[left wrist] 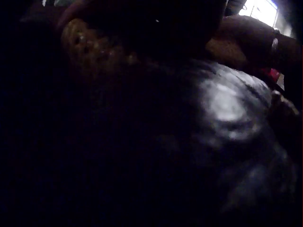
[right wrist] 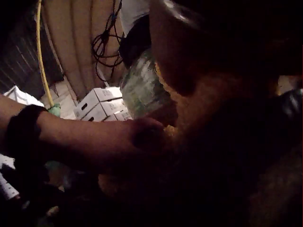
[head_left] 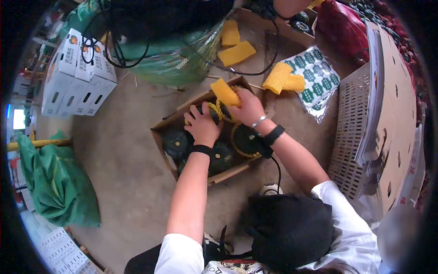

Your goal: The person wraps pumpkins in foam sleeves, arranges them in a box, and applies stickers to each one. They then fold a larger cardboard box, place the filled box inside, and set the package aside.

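A cardboard box (head_left: 227, 176) on the floor holds several dark green pumpkins (head_left: 175, 142), some with yellow foam nets round them. My left hand (head_left: 203, 128) spreads its curled fingers over a netted pumpkin (head_left: 211, 109) at the box's far side. Close beside it, my right hand (head_left: 247, 108) grips a yellow foam net sleeve (head_left: 224, 92), whose flat end sticks up past the fingers. Another netted pumpkin (head_left: 246, 139) sits below the right wrist. Both wrist views are very dark; the left one shows a patch of foam net (left wrist: 90, 47) near a pumpkin's shiny skin (left wrist: 225, 104).
More foam nets (head_left: 237, 53) lie on the floor ahead, others (head_left: 279, 78) beside a printed plastic sheet pack (head_left: 315, 75). White cartons (head_left: 75, 75) stand at left, above a green sack (head_left: 59, 182). A plastic crate (head_left: 351, 132) and stacked cardboard line the right. Black cables (head_left: 269, 68) cross the floor.
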The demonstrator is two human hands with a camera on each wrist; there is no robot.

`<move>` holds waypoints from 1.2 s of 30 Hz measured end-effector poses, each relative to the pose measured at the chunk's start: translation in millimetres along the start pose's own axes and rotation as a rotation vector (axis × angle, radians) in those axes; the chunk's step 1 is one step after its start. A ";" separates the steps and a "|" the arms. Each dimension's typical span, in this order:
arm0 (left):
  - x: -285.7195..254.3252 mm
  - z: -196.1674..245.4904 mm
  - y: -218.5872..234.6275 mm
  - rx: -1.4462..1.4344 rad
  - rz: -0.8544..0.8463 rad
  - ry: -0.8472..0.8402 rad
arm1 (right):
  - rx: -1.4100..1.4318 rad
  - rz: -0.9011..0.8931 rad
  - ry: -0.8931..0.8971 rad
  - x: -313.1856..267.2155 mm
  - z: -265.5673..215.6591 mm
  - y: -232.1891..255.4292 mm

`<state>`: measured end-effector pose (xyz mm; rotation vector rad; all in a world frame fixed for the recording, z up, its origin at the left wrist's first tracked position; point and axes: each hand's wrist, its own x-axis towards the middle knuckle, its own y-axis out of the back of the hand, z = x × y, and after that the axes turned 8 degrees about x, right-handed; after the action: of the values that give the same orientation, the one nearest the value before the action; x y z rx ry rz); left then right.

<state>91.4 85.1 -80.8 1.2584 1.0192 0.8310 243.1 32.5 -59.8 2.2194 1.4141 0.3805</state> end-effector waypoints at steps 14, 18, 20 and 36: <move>-111.8 -33.1 69.1 -0.994 -0.216 -0.222 | 0.625 -0.699 -0.038 -101.3 -23.5 27.0; -121.5 -53.3 57.5 -1.380 -0.420 -0.184 | 0.716 -0.814 -0.155 -98.0 -22.9 19.1; -121.2 -56.2 58.7 -1.326 -0.261 -0.180 | 0.432 -0.957 -0.112 -103.9 -32.9 2.9; -134.4 -161.9 54.4 -2.095 -0.399 0.131 | -0.084 -0.523 0.444 -58.5 -107.2 -98.5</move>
<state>-104.9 25.5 -9.1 -0.7643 0.0549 1.0347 91.6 40.5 -20.1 1.6666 2.0893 0.7543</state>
